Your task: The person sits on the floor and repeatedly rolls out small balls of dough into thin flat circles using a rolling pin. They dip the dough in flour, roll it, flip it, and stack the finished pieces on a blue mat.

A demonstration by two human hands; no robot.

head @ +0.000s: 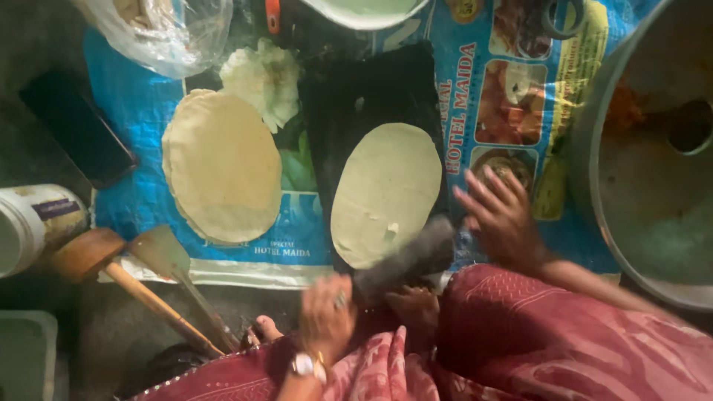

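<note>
We are gripping a dark rolling pin (405,260) with our left hand (327,315) closed on its near end, while our right hand (501,215) is lying open-fingered on its far end. It is rolling over a flat dough round (386,189) on the black board (371,96). Beyond, a clear bag (160,33) is holding pale pieces.

It was a floor-level home cooking spot: a stack of rolled flatbreads (221,165) lay on a blue flour sack (141,111), a large metal pan (653,171) at the sack's right edge, a spatula (167,256) at its lower left.
</note>
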